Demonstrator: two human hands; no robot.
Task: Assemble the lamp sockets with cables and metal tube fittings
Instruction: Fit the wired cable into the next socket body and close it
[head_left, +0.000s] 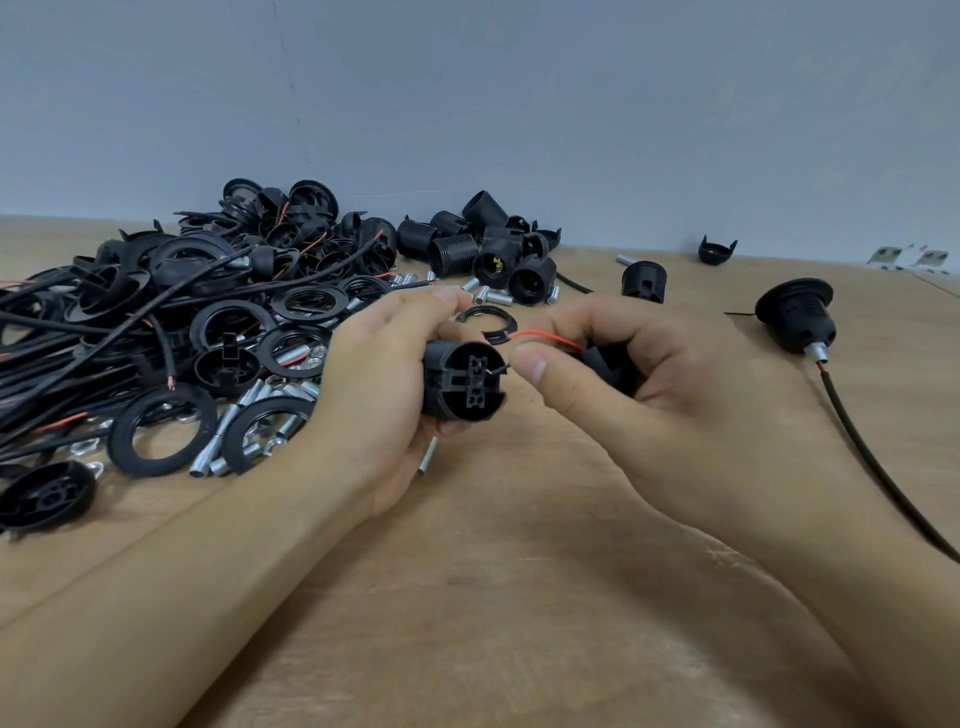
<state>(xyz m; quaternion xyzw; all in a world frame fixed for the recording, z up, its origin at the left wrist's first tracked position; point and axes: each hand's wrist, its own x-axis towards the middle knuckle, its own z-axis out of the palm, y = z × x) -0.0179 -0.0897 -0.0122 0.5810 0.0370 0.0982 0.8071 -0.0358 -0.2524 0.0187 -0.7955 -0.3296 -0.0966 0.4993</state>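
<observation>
Left hand (374, 384): fingers wrapped round black plastic lamp socket (462, 382), terminals turned rightward for wiring.
Right hand (613, 374): fingers pinching thin red wire (545, 338), tip aimed at terminal.

A small assembly workshop; a bare wooden bench (519, 597) against a plain grey wall (519, 104), heaped with loose black socket parts (218, 291).

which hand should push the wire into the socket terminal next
The right hand, probably. It already pinches the wire with the tip at the terminal block on the socket. The left hand grips the socket body, so it is better left steadying it.
</observation>
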